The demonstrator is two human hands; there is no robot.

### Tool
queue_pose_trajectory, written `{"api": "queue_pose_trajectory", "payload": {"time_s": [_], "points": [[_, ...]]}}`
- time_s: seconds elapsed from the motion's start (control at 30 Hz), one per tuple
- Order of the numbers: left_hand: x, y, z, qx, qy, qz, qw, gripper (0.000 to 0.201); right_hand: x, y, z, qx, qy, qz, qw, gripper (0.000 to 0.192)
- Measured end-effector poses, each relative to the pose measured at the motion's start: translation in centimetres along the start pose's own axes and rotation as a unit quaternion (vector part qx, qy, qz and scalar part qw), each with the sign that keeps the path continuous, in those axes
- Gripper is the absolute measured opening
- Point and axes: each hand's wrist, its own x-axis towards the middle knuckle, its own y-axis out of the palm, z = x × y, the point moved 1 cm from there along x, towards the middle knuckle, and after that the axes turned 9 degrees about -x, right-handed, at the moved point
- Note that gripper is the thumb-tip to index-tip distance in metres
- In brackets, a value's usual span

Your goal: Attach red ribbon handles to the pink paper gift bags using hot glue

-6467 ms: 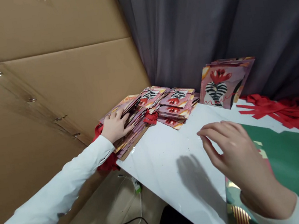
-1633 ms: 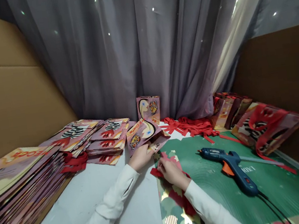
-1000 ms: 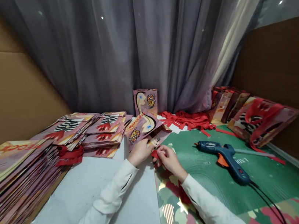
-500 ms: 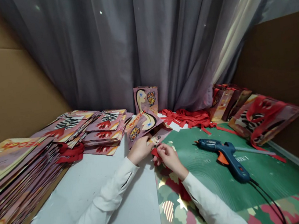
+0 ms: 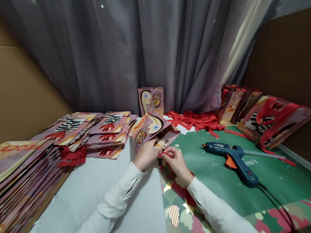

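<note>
Red ribbon [image 5: 165, 154] shows in the head view, pinched by our right hand [image 5: 178, 163], likely to control its end. Our left hand [image 5: 147, 154] clamps the bag [image 5: 151, 129] at its near edge, seemingly to steady it. The glue gun [image 5: 233, 158] lies to the right, probably for easy reach. The tilted bag sits just beyond our hands, the ribbon where they nearly meet.

Left hand [image 5: 146, 155] has moved from stack [image 5: 24, 192] to bag [image 5: 150, 128].

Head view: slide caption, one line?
Left hand holds printed paper bag; right hand pinches red strip; glue gun lies on green sheet.
</note>
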Motion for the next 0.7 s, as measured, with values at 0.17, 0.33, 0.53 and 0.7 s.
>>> {"api": "queue_pose_trajectory", "payload": {"time_s": [0.17, 0.33, 0.53, 0.7], "points": [[0.0, 0.3, -0.1, 0.001, -0.001, -0.001, 1.000, 0.030, -0.4, 0.1, -0.1, 0.006, 0.007, -0.018, 1.000, 0.027], [-0.1, 0.5, -0.3, 0.003, -0.012, -0.004, 1.000, 0.030, -0.4, 0.2, -0.4, 0.023, 0.019, -0.038, 0.999, 0.031], [-0.4, 0.5, -0.7, 0.002, -0.017, 0.003, 1.000, 0.034, -0.3, 0.1, -0.4, 0.054, 0.050, -0.015, 0.997, 0.043], [-0.6, 0.9, -1.2, 0.008, -0.022, 0.014, 1.000, 0.035, -0.4, 0.2, -0.8, 0.063, 0.059, -0.003, 0.996, 0.051]]}}
